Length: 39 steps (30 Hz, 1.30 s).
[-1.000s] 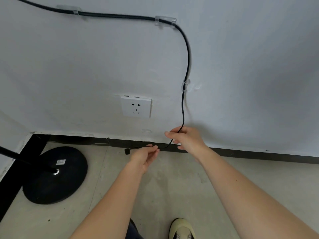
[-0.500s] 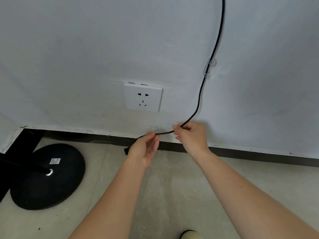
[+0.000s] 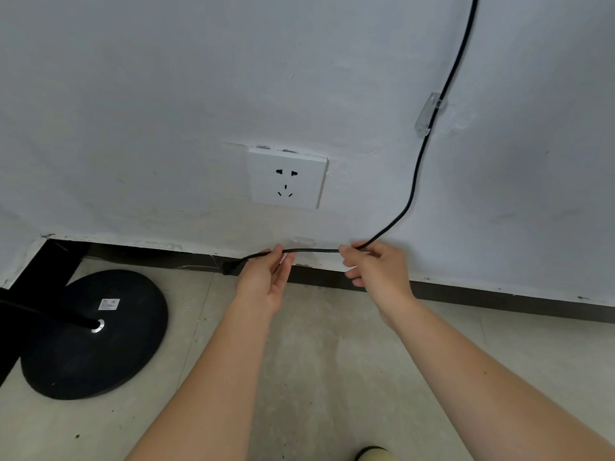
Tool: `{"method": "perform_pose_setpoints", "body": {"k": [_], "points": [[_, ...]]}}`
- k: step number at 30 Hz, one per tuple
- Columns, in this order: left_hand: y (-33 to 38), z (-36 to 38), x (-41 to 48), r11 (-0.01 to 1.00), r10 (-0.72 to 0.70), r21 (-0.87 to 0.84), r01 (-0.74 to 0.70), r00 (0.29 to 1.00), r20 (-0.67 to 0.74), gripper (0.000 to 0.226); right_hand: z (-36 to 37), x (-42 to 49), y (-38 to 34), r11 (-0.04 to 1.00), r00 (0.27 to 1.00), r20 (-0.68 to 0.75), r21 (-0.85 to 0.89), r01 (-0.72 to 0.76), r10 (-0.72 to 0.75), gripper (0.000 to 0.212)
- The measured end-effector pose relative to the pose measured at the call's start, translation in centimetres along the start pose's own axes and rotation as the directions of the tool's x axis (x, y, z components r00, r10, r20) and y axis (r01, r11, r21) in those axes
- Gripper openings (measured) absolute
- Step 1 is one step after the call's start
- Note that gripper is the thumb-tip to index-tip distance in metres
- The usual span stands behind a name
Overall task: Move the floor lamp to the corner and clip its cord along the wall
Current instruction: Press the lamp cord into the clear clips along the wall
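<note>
The black cord point(image 3: 414, 181) runs down the white wall from the top right, through a clear clip point(image 3: 427, 114), and bends left near the floor. My right hand point(image 3: 376, 271) pinches it low on the wall. My left hand point(image 3: 266, 277) pinches it further along, with the stretch between the hands nearly level. The black plug point(image 3: 229, 267) hangs just left of my left hand. Another clear clip point(image 3: 304, 241) sits on the wall just above that stretch. The lamp's round black base point(image 3: 96, 334) stands in the corner at lower left, its pole leaning off the left edge.
A white wall socket point(image 3: 288, 179) sits above my left hand. A dark skirting strip point(image 3: 499, 301) runs along the foot of the wall. The floor is pale concrete. The toe of a shoe point(image 3: 374, 454) shows at the bottom edge.
My view has dropped and come closer, so the upper clips have left the frame. Both hands have risen and spread apart, pulling the cord's lower stretch level against the wall.
</note>
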<state>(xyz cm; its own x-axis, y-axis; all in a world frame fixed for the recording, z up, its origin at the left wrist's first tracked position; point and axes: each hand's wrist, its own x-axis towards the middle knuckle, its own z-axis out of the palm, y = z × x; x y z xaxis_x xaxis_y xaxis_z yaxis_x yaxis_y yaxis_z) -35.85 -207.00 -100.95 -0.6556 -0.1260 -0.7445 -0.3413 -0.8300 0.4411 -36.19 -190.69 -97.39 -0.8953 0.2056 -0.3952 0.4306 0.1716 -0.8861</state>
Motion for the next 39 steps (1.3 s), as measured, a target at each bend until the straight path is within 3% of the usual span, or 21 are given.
{"method": "perform_pose_setpoints", "body": {"k": [7,13,18,26,39], "points": [[0.7,-0.4,2.3,0.996,0.094,0.005,-0.094,0.996,-0.003,0.007,4.6,2.1,1.3,0.961,0.97,0.176,0.192,-0.199,0.166,0.006],[0.0,0.0,2.0,0.993,0.115,0.035,-0.116,0.993,0.007,0.03,5.4,2.0,1.0,0.908,0.976,0.117,0.36,-0.216,0.186,0.006],[-0.5,0.3,1.7,0.978,0.204,0.049,-0.202,0.979,-0.022,0.035,5.7,1.8,1.2,0.92,0.983,0.036,0.347,-0.184,0.182,0.008],[-1.2,0.7,1.7,0.961,0.255,0.123,-0.248,0.966,-0.039,0.016,5.8,2.2,1.0,0.927,0.983,-0.041,0.341,-0.156,0.18,0.016],[-1.5,1.0,2.3,0.967,0.2,0.172,-0.186,0.977,-0.073,0.012,6.4,2.3,1.0,0.979,0.978,-0.188,0.196,-0.056,0.094,0.017]]}}
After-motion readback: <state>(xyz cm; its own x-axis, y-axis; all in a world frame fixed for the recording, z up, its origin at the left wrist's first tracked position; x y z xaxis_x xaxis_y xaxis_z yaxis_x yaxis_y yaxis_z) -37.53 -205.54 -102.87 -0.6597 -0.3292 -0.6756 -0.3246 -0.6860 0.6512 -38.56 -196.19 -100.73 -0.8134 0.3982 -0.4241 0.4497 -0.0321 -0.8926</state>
